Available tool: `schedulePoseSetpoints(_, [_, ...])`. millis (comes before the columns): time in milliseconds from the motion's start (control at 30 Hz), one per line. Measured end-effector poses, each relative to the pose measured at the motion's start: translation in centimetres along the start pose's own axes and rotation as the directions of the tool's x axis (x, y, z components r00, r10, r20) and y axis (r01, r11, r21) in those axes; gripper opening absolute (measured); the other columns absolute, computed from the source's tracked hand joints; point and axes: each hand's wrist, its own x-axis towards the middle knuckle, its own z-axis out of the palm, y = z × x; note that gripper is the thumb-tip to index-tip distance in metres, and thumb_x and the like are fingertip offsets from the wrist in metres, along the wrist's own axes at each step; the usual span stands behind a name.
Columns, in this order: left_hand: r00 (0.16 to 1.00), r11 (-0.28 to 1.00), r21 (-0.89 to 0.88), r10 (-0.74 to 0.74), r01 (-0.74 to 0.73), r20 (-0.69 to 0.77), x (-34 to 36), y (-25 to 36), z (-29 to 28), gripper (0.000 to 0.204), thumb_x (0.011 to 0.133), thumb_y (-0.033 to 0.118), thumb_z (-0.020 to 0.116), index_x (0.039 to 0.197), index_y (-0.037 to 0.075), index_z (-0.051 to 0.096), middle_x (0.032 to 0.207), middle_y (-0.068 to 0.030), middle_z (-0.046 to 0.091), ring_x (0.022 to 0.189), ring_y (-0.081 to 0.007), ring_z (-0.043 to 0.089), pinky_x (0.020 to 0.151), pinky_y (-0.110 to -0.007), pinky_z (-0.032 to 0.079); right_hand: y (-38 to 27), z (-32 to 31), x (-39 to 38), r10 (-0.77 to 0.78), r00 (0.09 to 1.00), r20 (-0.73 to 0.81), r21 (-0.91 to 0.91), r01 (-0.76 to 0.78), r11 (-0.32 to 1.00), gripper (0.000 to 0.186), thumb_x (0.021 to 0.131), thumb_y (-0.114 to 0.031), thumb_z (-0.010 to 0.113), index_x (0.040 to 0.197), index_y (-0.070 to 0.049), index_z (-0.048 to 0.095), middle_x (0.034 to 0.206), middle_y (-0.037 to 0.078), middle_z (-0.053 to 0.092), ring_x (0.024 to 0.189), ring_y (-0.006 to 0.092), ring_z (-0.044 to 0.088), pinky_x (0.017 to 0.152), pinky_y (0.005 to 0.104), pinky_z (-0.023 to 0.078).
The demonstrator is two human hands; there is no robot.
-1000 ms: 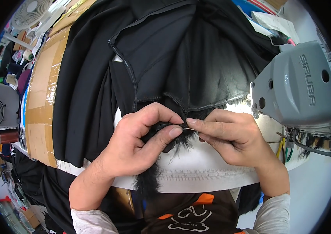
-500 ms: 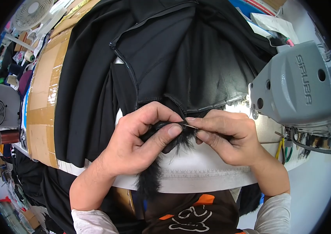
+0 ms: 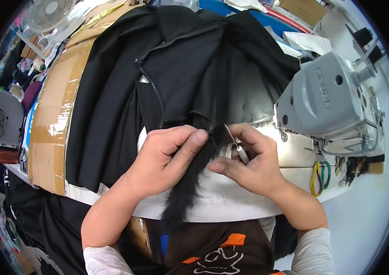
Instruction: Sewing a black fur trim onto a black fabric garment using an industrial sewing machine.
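A black garment (image 3: 178, 64) lies spread over the white sewing table, with a strip of black fur trim (image 3: 185, 192) along its near edge. My left hand (image 3: 164, 153) pinches the garment's edge at the fur trim between thumb and forefinger. Just to its right, my right hand (image 3: 254, 160) holds a small tool (image 3: 241, 154) with a thin pointed metal blade and a white handle. The tip points up and away beside the fur, and my right thumb is held apart from the handle. The fur hangs down between my hands, partly blurred.
A grey sewing machine (image 3: 325, 98) stands at the right, with yellow- and green-handled scissors (image 3: 316, 178) near it. Taped cardboard (image 3: 50, 123) borders the left. Beyond it are a white fan (image 3: 50, 13) and a thread spool (image 3: 6, 155). A ruler scale (image 3: 222, 201) marks the table's front.
My right hand has drawn back from the seam and turned, so the tool's white handle now shows. The fur trim has been pulled more into view. My view has shifted slightly.
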Motion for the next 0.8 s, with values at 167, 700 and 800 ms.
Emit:
schedulePoseSetpoints(167, [0.992, 0.998, -0.002, -0.061, 0.062, 0.115, 0.3, 0.7, -0.4, 0.027, 0.109, 0.014, 0.056, 0.089, -0.003, 0.064, 0.072, -0.0107, 0.058, 0.065, -0.0172, 0.055, 0.061, -0.032, 0.046, 0.1, 0.5, 1.0, -0.303, 0.952, -0.053, -0.187, 0.289, 0.939, 0.024, 0.084, -0.010, 0.084, 0.098, 0.002, 0.070, 0.083, 0.006, 0.070, 0.071, 0.0097, 0.061, 0.063, 0.0267, 0.049])
schedulePoseSetpoints(700, [0.995, 0.936, 0.347, 0.085, -0.065, -0.043, -0.3, 0.6, 0.9, 0.013, 0.100, 0.011, 0.065, 0.110, 0.005, 0.060, 0.077, -0.0158, 0.069, 0.071, -0.0368, 0.071, 0.060, -0.043, 0.054, -0.8, 0.2, 0.5, -0.243, 0.968, 0.068, -0.360, 0.251, 0.898, 0.017, 0.092, -0.013, 0.072, 0.099, 0.001, 0.065, 0.073, 0.017, 0.066, 0.063, 0.0332, 0.067, 0.059, 0.0375, 0.051])
schedulePoseSetpoints(800, [0.996, 0.907, 0.411, 0.082, -0.090, 0.037, -0.6, 1.0, 0.6, 0.011, 0.099, 0.011, 0.067, 0.107, 0.006, 0.063, 0.072, -0.0144, 0.068, 0.066, -0.0345, 0.070, 0.057, -0.042, 0.053, 0.2, 0.1, 0.4, -0.348, 0.934, 0.075, -0.386, 0.349, 0.854, 0.016, 0.089, -0.012, 0.073, 0.095, -0.001, 0.065, 0.072, 0.017, 0.066, 0.063, 0.0361, 0.067, 0.058, 0.0400, 0.052])
